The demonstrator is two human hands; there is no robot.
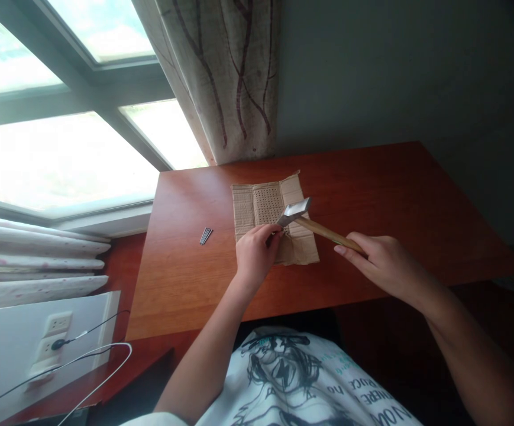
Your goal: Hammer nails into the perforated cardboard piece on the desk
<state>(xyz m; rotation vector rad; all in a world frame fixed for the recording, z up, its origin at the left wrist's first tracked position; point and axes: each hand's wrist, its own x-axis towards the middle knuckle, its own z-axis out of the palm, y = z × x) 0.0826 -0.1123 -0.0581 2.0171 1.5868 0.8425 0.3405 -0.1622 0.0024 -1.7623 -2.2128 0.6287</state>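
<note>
A hammer point(327, 229) with a wooden handle and a bright metal head is gripped near the handle's end by my right hand point(378, 260). Its head hangs over a creased sheet of cardboard point(303, 245), close above the fingertips of my left hand point(257, 248). The left thumb and fingers are pinched together at the cardboard; what sits between them is too small and hidden to make out. Rows of small holes point(268, 204) mark the cardboard's middle. Left of my left hand, several nails point(206, 236) lie side by side on the table.
The reddish-brown wooden table point(394, 195) stands against a grey wall, with a patterned curtain point(225, 77) at its back. Windows point(57, 160) fill the left side. Cables run from a wall socket point(52, 343) at lower left, beyond the table's edge.
</note>
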